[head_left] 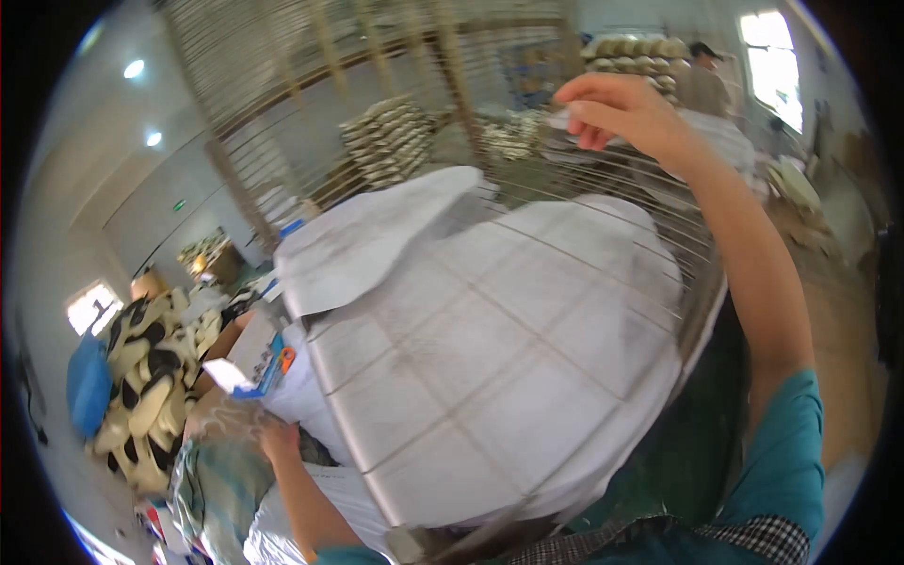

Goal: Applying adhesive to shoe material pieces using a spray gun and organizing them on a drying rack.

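Note:
My right hand (621, 115) is raised at the upper right, above the far side of a wire rack. Its fingers are bent and apart, and a small pale patch I cannot make out shows by the fingertips. Below it, a large white sheet (490, 377) spreads across the rack, with grid lines showing over it. A second white piece (377, 240) lies over the rack's far left part, its near edge lifted. At the lower left my left hand (275, 438) is beside the rack, near white plastic bags (325, 490); blur hides its fingers.
An opened carton (250, 353) stands left of the rack, near a heap of cream and black padded pieces (146, 405) and a blue bag (88, 384). Stacked pale pieces (386, 141) rise behind. Another person (706, 85) stands at the far right.

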Action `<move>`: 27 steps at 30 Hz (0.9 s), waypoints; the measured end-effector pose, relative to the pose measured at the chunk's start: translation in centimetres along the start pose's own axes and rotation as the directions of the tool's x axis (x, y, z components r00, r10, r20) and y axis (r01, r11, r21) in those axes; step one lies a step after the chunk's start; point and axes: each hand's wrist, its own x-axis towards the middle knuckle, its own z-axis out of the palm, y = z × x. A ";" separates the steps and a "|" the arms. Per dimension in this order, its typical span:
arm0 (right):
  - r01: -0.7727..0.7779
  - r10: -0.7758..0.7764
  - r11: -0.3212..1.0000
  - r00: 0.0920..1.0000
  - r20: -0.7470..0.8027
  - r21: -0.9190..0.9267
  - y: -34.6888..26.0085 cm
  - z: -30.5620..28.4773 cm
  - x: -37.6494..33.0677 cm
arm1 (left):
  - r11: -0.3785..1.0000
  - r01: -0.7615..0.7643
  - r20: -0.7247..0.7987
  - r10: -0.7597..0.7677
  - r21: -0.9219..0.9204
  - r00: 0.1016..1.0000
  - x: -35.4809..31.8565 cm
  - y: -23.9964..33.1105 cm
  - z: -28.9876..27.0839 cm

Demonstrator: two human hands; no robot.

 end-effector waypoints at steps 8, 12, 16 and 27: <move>-0.638 0.568 0.764 0.597 -0.567 0.093 13.2 -7.2 -43.2 | 0.620 0.584 0.560 -0.767 0.524 0.312 -34.8 -32.7 15.9; -0.978 0.522 0.172 0.195 -0.831 -0.122 12.2 -7.9 -70.2 | 0.229 0.454 0.352 -0.913 0.861 -0.207 -57.0 -36.4 19.3; -0.908 0.480 -0.359 0.020 -0.877 -0.217 5.3 -8.7 -83.9 | -0.014 0.285 0.097 -0.924 0.958 -0.369 -65.9 -34.2 22.7; -0.858 0.491 -0.331 0.199 -0.848 -0.392 3.2 -6.8 -91.8 | 0.727 -0.003 0.590 -0.560 0.687 -0.582 -100.8 -6.3 50.5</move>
